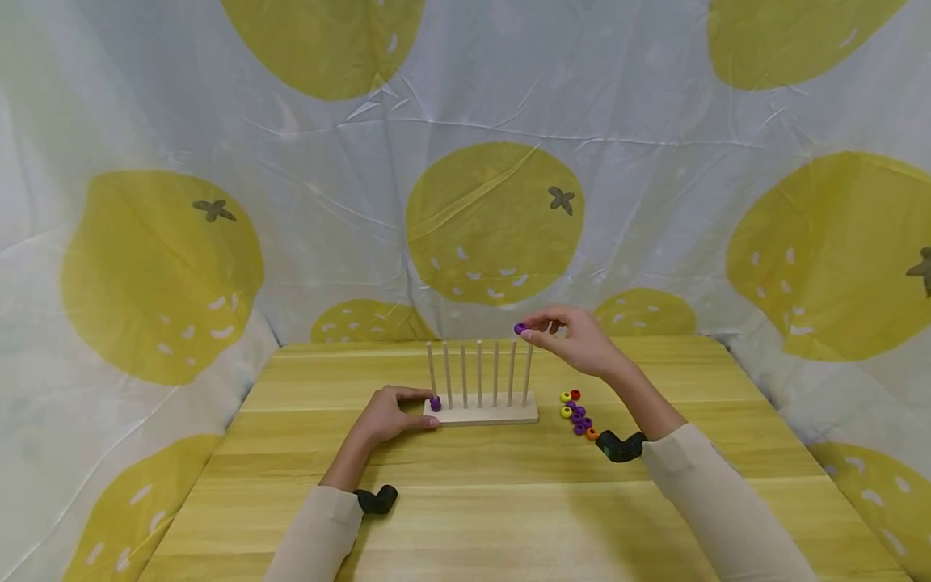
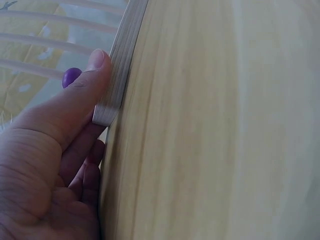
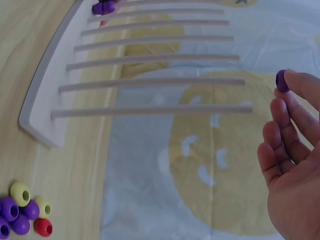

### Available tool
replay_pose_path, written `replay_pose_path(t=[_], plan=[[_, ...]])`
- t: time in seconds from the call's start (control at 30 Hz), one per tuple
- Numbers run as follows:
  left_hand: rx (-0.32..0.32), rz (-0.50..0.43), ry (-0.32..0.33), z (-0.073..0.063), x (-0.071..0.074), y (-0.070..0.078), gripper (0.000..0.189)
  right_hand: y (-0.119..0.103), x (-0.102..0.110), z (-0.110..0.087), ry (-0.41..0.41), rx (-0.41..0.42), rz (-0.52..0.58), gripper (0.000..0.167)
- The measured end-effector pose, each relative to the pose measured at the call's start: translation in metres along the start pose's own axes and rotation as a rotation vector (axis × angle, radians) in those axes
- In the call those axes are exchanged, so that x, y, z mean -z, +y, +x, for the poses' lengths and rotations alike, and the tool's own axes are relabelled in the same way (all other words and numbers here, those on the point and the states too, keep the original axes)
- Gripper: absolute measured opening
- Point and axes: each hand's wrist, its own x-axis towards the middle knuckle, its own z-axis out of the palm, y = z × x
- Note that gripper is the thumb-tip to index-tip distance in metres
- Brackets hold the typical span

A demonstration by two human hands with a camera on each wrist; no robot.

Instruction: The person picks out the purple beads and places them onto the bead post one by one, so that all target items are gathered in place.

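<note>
While the left hand (image 1: 385, 415) holds the left end of the wooden rack (image 1: 482, 415) on the counter (image 1: 473, 509), the right hand (image 1: 579, 339) pinches a purple bead (image 1: 520, 329) near the rightmost pegs' (image 1: 527, 376) tops. Loose beads (image 1: 578, 419) lie right of the rack.

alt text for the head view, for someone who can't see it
The right hand pinches a purple bead near the tops of the rightmost pegs on a wooden seven-peg rack, while the left hand grips its left end. Loose purple, yellow, red and orange beads lie on the table.
</note>
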Motion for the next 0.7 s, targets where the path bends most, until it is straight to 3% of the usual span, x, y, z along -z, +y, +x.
replay_pose_path(t=[0.7], plan=[[0.004,0.002,0.001,0.001,0.001,0.002,0.059,-0.03,-0.041,0.032,-0.038,0.098,0.017,0.022]])
